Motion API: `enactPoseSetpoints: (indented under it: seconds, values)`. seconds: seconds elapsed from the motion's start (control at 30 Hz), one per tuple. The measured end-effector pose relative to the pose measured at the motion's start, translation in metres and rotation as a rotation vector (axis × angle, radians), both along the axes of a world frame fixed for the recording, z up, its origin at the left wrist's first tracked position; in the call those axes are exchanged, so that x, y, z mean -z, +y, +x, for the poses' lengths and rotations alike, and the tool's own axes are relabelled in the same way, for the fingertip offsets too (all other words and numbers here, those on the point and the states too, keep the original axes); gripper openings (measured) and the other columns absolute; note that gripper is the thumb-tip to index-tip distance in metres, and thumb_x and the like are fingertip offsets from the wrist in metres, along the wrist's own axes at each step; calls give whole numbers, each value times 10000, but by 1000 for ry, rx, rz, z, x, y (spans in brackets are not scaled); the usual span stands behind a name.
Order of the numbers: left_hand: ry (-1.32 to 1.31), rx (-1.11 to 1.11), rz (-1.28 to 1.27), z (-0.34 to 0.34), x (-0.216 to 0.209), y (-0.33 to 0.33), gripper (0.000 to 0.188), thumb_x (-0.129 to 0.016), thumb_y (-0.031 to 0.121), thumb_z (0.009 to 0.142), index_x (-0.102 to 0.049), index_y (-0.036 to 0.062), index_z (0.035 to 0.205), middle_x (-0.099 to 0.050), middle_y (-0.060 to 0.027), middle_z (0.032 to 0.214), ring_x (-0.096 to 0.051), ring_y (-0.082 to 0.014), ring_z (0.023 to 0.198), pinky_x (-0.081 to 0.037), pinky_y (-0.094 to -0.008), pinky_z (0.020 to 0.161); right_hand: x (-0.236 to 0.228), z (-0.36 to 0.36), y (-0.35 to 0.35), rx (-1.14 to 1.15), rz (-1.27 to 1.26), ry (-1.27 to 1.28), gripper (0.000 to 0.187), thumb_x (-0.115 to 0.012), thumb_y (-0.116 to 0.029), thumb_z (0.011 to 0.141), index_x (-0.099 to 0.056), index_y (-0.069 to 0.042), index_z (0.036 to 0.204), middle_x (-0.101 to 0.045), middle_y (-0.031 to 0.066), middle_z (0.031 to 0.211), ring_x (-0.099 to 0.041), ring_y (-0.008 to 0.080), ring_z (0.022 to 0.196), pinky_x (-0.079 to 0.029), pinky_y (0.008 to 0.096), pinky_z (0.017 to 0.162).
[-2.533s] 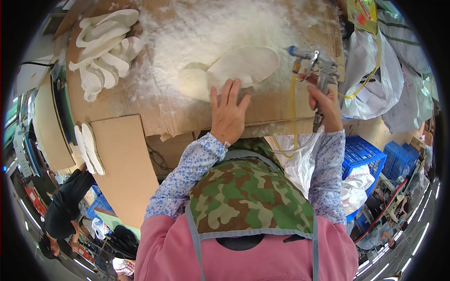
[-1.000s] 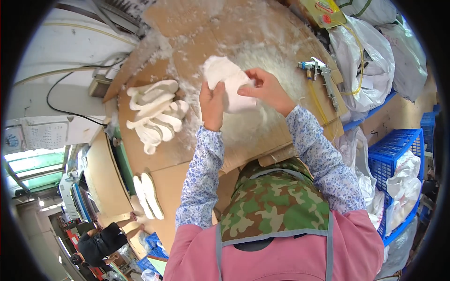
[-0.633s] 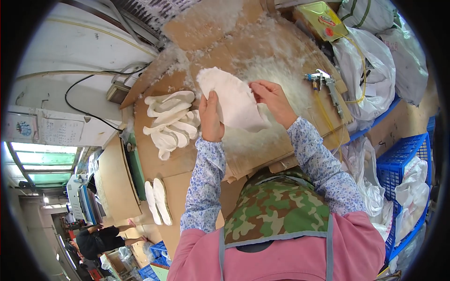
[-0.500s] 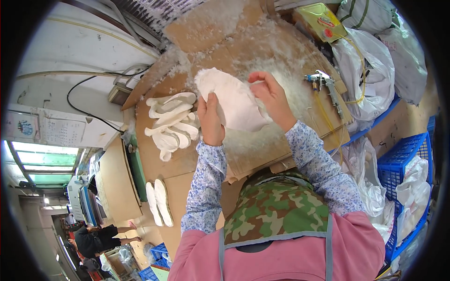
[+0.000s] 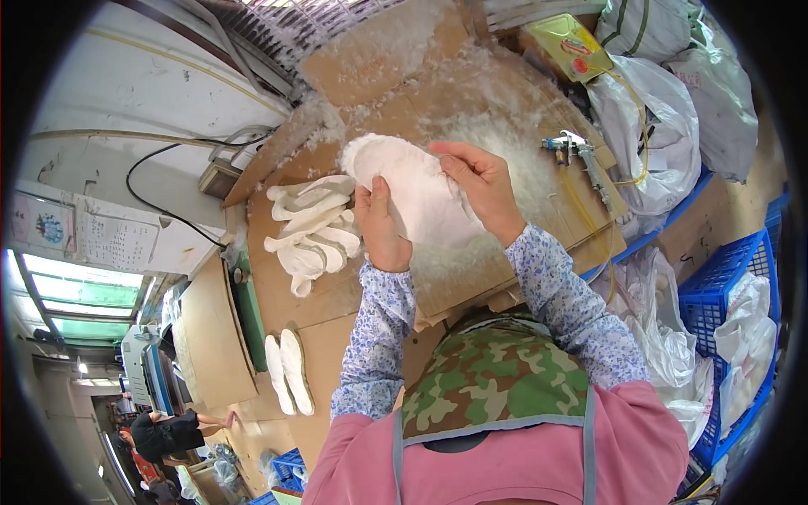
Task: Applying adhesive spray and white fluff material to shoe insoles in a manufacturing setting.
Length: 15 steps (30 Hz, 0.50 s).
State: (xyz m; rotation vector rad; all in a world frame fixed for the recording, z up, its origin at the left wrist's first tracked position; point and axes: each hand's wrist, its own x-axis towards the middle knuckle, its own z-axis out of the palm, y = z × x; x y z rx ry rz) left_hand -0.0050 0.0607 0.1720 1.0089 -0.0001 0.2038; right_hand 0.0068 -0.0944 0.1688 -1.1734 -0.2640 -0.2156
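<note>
A wide white fleecy fabric piece (image 5: 417,189) with a fuzzy rounded end is held up over the cardboard-covered table. My left hand (image 5: 381,220) is closed on its left edge, thumb lying on the upper face and fingers mostly hidden underneath. At the upper right edge my right hand (image 5: 481,183) pinches the fleece between thumb and fingertips. Left of the piece lies an untidy pile of white insole-shaped pieces (image 5: 313,227). Two more white insoles (image 5: 286,370) rest side by side nearer to me.
Loose white fluff (image 5: 513,143) coats the cardboard (image 5: 471,286). A spray gun (image 5: 581,160) with a yellow hose lies at the right, beyond it a yellow can (image 5: 564,49) and white sacks (image 5: 652,126). Blue crates (image 5: 724,286) stand lower right. Another person (image 5: 168,433) is far off at lower left.
My right hand has come in from just off the fleece and now pinches its edge. The rounded end has tipped, showing more of its fuzzy rim.
</note>
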Motion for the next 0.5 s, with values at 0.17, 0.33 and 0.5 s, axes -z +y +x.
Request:
enactPoseSetpoints:
  seconds: [0.17, 0.33, 0.5]
  values:
    - [-24, -29, -14, -4, -1, 4, 164, -538, 175, 982, -501, 47, 1078, -602, -50, 1060, -587, -131, 965, -495, -296, 845, -6, -7, 3, 3, -6, -1, 253, -563, -54, 932, -645, -6, 1167, -663, -2, 880, -561, 38, 769, -452, 195, 664]
    - [-71, -55, -23, -11, -9, 2, 133, -515, 163, 991, -500, 50, 1059, -600, -49, 1060, -588, -135, 969, -496, -301, 853, -13, -13, 8, 19, 18, -38, 291, -522, -41, 951, -593, 2, 1230, -671, 34, 1019, -576, 49, 836, -472, 200, 732]
    - [-113, -98, -16, -16, -17, 1, 167, -485, 160, 1002, -502, 43, 1120, -608, -65, 1086, -607, -171, 987, -510, -335, 879, -18, -17, 7, -80, 45, -10, 318, -522, -47, 947, -568, -3, 1258, -671, 60, 1065, -588, 68, 905, -472, 207, 777]
